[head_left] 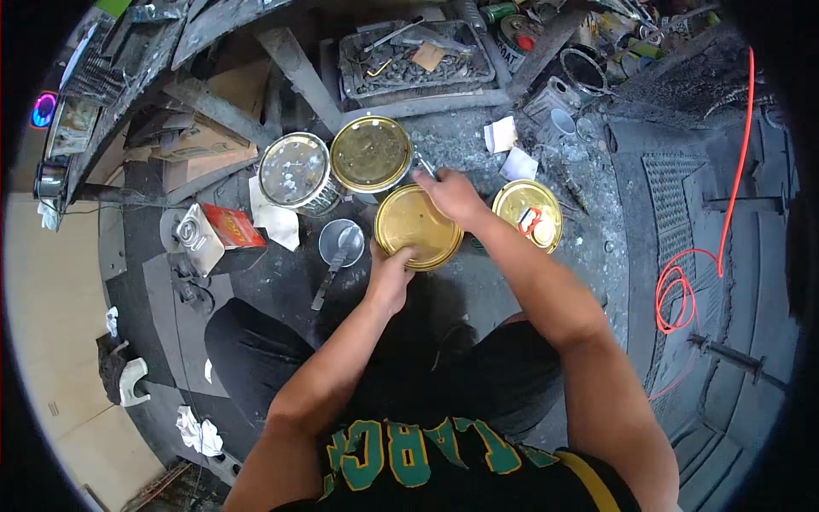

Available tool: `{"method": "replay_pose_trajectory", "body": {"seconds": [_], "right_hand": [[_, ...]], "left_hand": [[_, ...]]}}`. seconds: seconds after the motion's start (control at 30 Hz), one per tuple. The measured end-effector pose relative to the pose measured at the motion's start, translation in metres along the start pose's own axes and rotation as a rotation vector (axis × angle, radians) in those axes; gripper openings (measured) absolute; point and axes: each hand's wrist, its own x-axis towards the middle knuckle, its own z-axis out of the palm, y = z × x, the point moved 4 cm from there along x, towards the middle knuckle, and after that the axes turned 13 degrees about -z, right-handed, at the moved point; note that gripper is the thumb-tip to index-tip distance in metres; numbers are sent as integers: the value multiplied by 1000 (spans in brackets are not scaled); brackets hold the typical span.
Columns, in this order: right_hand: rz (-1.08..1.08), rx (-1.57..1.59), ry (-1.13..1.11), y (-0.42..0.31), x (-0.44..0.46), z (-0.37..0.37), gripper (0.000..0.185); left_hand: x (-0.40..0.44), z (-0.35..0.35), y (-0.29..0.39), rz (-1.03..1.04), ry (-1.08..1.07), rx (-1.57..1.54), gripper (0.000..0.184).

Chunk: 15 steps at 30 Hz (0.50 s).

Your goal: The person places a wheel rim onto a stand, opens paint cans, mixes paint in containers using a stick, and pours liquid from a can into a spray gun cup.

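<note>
A round gold-lidded can (418, 226) stands upright in front of me. My left hand (391, 275) wraps round its near left rim, with the fingers lying on the lid's edge. At the can's far right side, my right hand (452, 198) is closed round a slim metal tool (424, 160); its tip points up and left, and its kind is hard to make out. Beyond the can are a can with a darker gold lid (371, 154) and a can with a paint-spotted lid (293, 169). A clear cup (340, 243) with a flat scraper (327, 284) leaning in it stands to the left.
On the right is another gold can (527, 213) with a red and white object on its lid. A red rectangular tin (223, 237) stands at left. A tray of dark debris (418, 64) lies at the back. A red hose (674, 294) coils at far right.
</note>
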Motion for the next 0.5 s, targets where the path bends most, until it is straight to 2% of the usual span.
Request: {"method": "replay_pose_trajectory", "body": {"seconds": [0.1,0.23,0.37,0.5], "right_hand": [[-17,-57,101,-5,-16,-3,74],[11,-57,91,-19,-35,-8,63],[9,-109,-105,-52,-60,-13,61],[-201,-159,-75,-63,-75,3,54]], "left_hand": [[0,3,-1,48,-9,-48,74],[-1,1,-7,40,38,-57,73],[-15,-10,-21,66,81,-99,73],[-34,-23,-28,13,136,-106,69]]}}
